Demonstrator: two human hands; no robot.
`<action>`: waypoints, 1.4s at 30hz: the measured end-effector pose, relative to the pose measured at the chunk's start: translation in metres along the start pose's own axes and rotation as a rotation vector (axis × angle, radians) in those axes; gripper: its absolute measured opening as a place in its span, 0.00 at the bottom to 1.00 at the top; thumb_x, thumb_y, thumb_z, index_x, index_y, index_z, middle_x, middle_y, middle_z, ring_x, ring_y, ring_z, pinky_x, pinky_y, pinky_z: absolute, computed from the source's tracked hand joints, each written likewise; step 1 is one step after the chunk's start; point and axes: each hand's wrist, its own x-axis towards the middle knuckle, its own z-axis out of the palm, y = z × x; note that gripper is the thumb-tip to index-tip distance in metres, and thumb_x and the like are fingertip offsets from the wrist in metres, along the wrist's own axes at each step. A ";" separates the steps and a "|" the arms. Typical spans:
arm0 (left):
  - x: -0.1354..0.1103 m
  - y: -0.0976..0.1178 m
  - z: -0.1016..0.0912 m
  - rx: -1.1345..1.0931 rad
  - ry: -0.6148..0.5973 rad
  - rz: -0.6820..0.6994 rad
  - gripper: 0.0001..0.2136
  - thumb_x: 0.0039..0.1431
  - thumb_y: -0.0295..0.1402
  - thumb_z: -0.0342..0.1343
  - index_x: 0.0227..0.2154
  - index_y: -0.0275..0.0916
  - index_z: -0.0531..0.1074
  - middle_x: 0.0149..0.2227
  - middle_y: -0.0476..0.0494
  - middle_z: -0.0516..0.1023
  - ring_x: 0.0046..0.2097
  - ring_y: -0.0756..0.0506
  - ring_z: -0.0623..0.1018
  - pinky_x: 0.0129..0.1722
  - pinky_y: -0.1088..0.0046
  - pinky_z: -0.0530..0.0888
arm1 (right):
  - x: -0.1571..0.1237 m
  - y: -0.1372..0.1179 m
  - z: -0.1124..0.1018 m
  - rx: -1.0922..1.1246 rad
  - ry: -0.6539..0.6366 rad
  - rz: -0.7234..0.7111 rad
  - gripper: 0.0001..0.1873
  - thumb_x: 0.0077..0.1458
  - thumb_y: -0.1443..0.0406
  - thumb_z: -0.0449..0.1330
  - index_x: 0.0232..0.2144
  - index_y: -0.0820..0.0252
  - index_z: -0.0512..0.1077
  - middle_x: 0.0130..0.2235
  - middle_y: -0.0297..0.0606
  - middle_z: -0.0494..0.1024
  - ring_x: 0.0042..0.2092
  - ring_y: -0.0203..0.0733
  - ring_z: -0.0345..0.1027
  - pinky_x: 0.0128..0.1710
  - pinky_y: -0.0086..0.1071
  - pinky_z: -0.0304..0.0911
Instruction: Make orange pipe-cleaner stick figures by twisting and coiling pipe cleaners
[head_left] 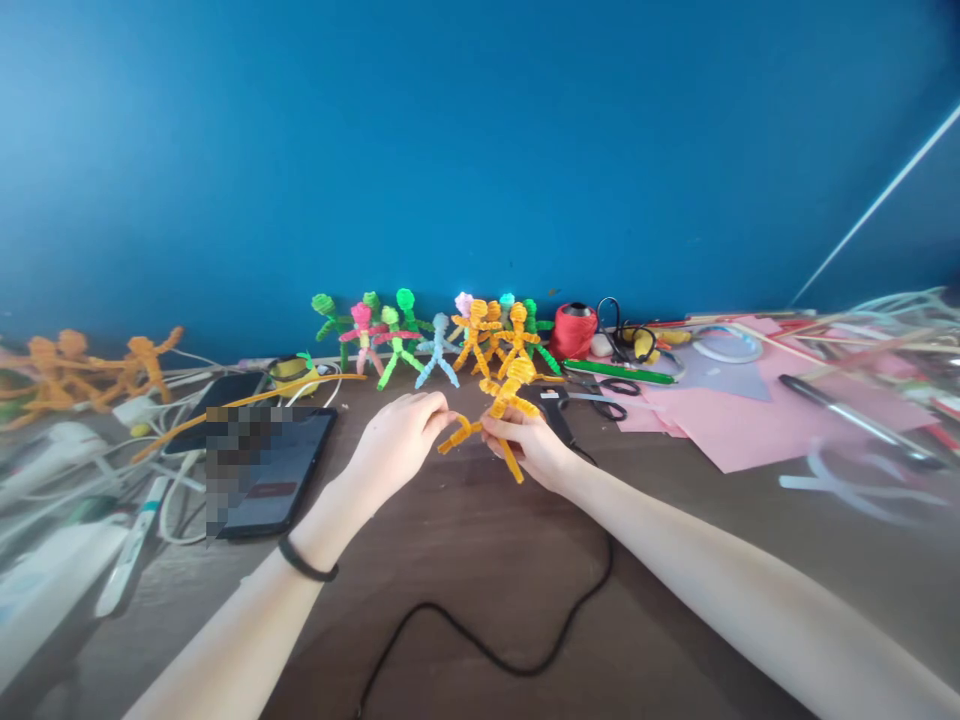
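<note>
Across the dark worktop (pixel 480 540), left of and nearer than the red spool (pixel 575 335), the right hand (pixel 540 448) grips an orange figure (pixel 517 378); the left hand (pixel 405 430) pinches a strand (pixel 465 423) at its leg (pixel 452 440). Overly hard tugging could bend that leg.

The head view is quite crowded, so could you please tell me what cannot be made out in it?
Held orange pipe-cleaner figure: head view, partly hidden by the right hand.
Smartphone: head view, part of it covered by pixelation.
Black cable: head view, one end cut off by the bottom edge.
Far-left orange figures: head view, fine details lost to blur.
</note>
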 end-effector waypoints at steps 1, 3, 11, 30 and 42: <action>0.000 -0.001 0.002 -0.010 -0.015 -0.012 0.12 0.57 0.36 0.41 0.21 0.40 0.61 0.25 0.49 0.68 0.30 0.47 0.68 0.29 0.73 0.60 | 0.000 0.000 -0.001 0.031 -0.017 0.006 0.11 0.43 0.61 0.62 0.20 0.64 0.66 0.16 0.28 0.63 0.19 0.26 0.54 0.19 0.24 0.46; -0.001 -0.002 0.005 -0.043 -0.054 -0.038 0.13 0.57 0.37 0.39 0.20 0.40 0.59 0.23 0.50 0.67 0.28 0.48 0.68 0.27 0.74 0.59 | 0.001 0.001 -0.002 0.100 -0.065 0.020 0.10 0.44 0.63 0.62 0.20 0.64 0.66 0.16 0.28 0.63 0.18 0.26 0.53 0.19 0.24 0.45; -0.004 -0.008 0.022 -0.319 -0.246 -0.053 0.13 0.55 0.35 0.38 0.23 0.40 0.65 0.21 0.51 0.70 0.26 0.49 0.70 0.27 0.75 0.62 | 0.001 -0.001 -0.001 0.241 -0.115 0.047 0.10 0.45 0.63 0.62 0.21 0.64 0.67 0.16 0.28 0.63 0.18 0.26 0.52 0.18 0.23 0.47; -0.018 0.033 0.016 -0.057 -0.312 0.031 0.14 0.59 0.33 0.36 0.27 0.38 0.67 0.27 0.45 0.74 0.27 0.47 0.73 0.26 0.74 0.63 | 0.002 0.001 0.000 0.077 0.161 -0.002 0.13 0.37 0.60 0.65 0.22 0.61 0.67 0.21 0.28 0.67 0.24 0.29 0.61 0.24 0.25 0.59; -0.013 0.030 -0.009 0.173 -0.187 -0.018 0.14 0.60 0.35 0.37 0.25 0.41 0.66 0.25 0.48 0.74 0.28 0.46 0.73 0.26 0.74 0.60 | -0.003 0.001 0.005 -0.207 0.004 -0.055 0.13 0.41 0.58 0.62 0.20 0.62 0.66 0.17 0.28 0.64 0.19 0.28 0.56 0.19 0.24 0.50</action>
